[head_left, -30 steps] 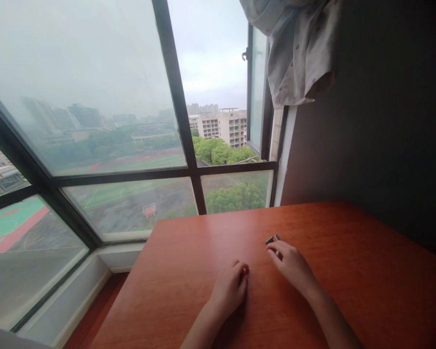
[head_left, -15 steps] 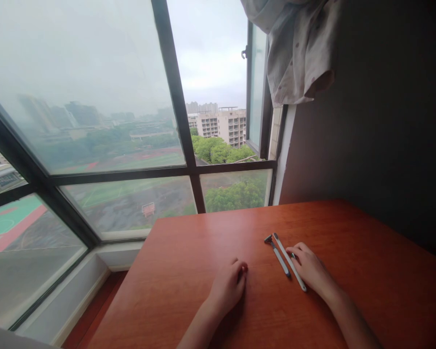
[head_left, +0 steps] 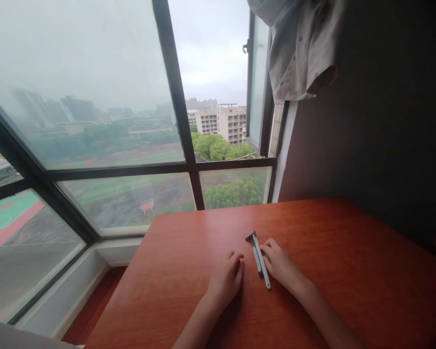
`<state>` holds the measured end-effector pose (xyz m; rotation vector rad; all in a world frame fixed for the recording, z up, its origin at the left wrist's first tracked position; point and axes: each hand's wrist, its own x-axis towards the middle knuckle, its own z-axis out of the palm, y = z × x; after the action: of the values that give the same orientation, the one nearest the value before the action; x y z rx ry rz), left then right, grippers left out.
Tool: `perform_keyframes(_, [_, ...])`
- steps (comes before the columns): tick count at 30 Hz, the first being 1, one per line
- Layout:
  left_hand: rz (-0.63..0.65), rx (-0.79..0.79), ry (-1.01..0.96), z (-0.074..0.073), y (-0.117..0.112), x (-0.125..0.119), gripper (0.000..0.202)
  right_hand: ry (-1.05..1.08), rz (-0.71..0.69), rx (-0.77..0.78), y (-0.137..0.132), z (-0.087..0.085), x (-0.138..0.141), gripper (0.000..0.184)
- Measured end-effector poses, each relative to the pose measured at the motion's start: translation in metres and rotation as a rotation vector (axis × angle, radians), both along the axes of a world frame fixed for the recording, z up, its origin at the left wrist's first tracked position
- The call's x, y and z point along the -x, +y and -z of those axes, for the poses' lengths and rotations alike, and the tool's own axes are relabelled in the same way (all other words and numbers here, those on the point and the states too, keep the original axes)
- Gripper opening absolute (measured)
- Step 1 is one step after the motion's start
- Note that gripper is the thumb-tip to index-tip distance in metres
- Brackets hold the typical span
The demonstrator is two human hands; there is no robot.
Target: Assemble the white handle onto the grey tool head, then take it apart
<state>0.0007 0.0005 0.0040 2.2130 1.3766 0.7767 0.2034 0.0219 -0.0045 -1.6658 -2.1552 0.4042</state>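
Note:
A silver-grey razor (head_left: 256, 259) with a dark head lies on the brown wooden table. Beside it, a slim white toothbrush (head_left: 262, 266) lies almost parallel, its upper end against the razor's head. My right hand (head_left: 279, 263) is on the toothbrush's right side, fingers curled and touching its handle. A small dark bit shows under those fingertips; I cannot make out what it is. To the left of the razor, my left hand (head_left: 225, 276) rests on the table, fingers loosely bent, with a gap between thumb and forefinger and nothing visible in it.
The wooden table (head_left: 160, 291) reaches to a window with dark frames (head_left: 131, 172). One window pane stands open at the right. A pale curtain (head_left: 298, 53) hangs bunched above the table's far right, next to a dark wall (head_left: 378, 121).
My right hand has moved left, and the toothbrush and razor have shifted left with it, now closer together. My left hand has barely moved.

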Motion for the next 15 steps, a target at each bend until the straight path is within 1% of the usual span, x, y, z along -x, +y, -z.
perform_keyframes(4, [-0.066,-0.037,0.042,-0.002,0.002,0.004,0.026,0.021,-0.071,0.005,-0.003,-0.008,0.029,0.024])
perform_keyframes(8, [-0.095,-0.058,0.079,-0.006,0.002,0.007,0.029,0.064,-0.105,0.021,-0.004,-0.011,0.051,0.025])
perform_keyframes(11, [-0.103,-0.064,0.127,-0.006,0.001,0.007,0.028,0.067,-0.107,0.028,-0.005,-0.008,0.056,0.025])
perform_keyframes(15, [-0.09,-0.067,0.205,-0.006,0.0,0.005,0.025,0.104,-0.091,-0.002,-0.006,-0.003,0.052,0.024])
